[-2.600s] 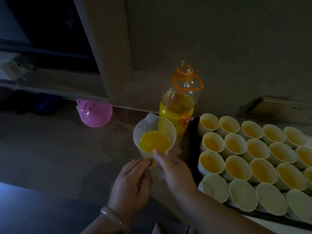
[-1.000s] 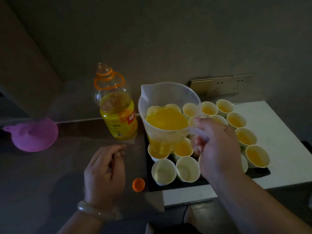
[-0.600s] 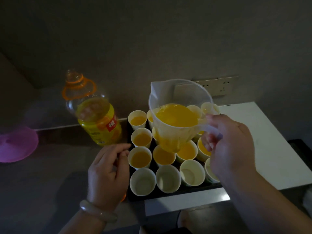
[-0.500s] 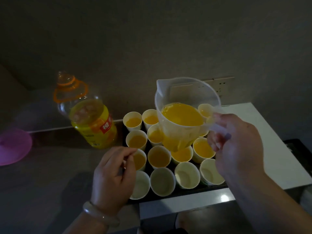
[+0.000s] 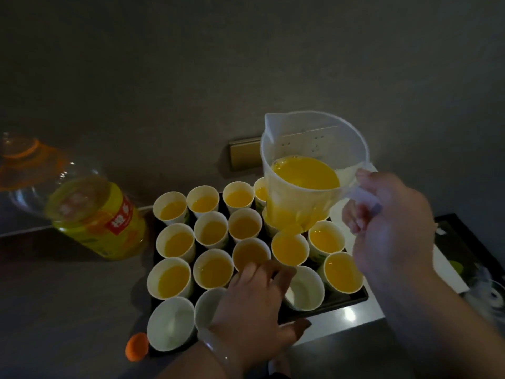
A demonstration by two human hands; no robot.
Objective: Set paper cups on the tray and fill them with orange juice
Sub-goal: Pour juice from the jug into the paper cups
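Dark desk [image 5: 68,296] stretches left of the packed tray [image 5: 355,298]; the right hand [image 5: 390,228] clamps its grip on the jug [image 5: 308,170] handle above the paper cups [image 5: 213,269], left hand [image 5: 254,305] spread apart over the front row.

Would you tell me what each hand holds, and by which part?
The right hand grips the measuring jug by its handle; the left hand holds nothing.

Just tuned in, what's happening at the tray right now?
A person is filling paper cups on a black tray. The right hand holds a clear jug of orange juice by its handle above the tray's far side. The left hand reaches, fingers extended, over the front row, where the empty cups stand. The rows behind hold juice. The juice bottle stands left of the tray.
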